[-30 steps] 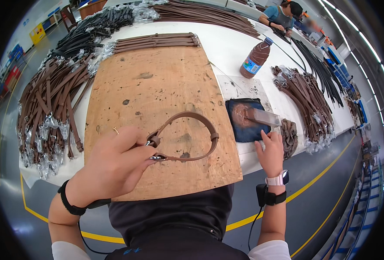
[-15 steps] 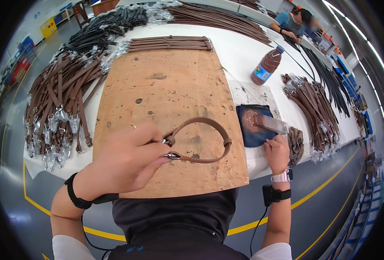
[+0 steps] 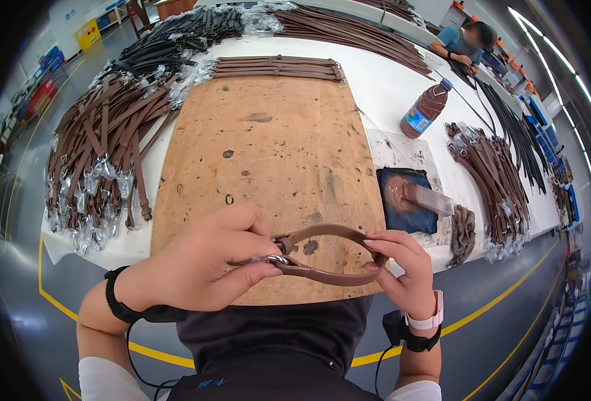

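Observation:
A brown leather strap (image 3: 329, 275) is bent into a loop above the near part of the wooden board (image 3: 275, 154). My left hand (image 3: 219, 257) is closed on its metal hardware end, thumb and fingers pinching it. At the loop's right bend, my right hand (image 3: 402, 267) pinches the strap between thumb and fingers. To the right of the board lies a dark blue cloth pad (image 3: 402, 217) with a wet brown patch. A clear block-like piece (image 3: 432, 199) rests across that pad, its far end in the brown patch.
Brown straps (image 3: 102, 154) with plastic-wrapped hardware pile up at left, more brown straps (image 3: 489, 187) at right. A bottle of brown liquid (image 3: 427, 108) stands beyond the pad, and a crumpled rag (image 3: 463, 234) lies beside it. Another person (image 3: 466, 47) works at the far right.
My right hand has left the clear piece on the pad and moved left to grip the strap loop. The loop is lower and flatter now.

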### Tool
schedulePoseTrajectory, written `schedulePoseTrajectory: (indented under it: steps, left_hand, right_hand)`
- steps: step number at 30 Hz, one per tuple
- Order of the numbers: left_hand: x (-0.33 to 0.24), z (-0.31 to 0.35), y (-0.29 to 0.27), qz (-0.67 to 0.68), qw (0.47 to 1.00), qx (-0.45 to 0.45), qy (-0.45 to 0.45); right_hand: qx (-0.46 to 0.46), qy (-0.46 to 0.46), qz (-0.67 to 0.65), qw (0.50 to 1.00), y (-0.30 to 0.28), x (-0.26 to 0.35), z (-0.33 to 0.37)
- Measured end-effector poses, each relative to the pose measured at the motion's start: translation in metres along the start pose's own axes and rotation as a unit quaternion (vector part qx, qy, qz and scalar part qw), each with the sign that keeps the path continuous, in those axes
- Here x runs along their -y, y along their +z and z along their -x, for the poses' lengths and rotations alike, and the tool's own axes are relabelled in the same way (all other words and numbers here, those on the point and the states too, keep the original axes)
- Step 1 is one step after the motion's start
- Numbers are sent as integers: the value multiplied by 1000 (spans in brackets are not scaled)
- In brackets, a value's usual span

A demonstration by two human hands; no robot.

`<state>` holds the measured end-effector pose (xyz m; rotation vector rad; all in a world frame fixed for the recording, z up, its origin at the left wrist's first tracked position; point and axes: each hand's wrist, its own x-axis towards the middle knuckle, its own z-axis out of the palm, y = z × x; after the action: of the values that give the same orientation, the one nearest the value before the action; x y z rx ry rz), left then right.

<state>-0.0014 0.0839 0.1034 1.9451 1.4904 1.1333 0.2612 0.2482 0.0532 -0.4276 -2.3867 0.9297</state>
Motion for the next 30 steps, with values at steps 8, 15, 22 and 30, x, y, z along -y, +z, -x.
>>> schedulePoseTrajectory:
  steps: [8, 15, 22, 30]
  left_hand:
    - [10, 2, 3, 284, 937, -1, -206]
    - [20, 0, 24, 459, 829, -27, -320]
    - [26, -1, 28, 79, 989, 10, -125]
    - [19, 0, 23, 73, 990, 20, -118]
  right_hand:
    - [-32, 156, -301, 940, 12, 7, 19]
    - [-156, 183, -466, 851, 16, 7, 16]
    - [-164, 183, -478, 844, 4, 11, 3]
    - [-178, 231, -526, 799, -2, 8, -1]
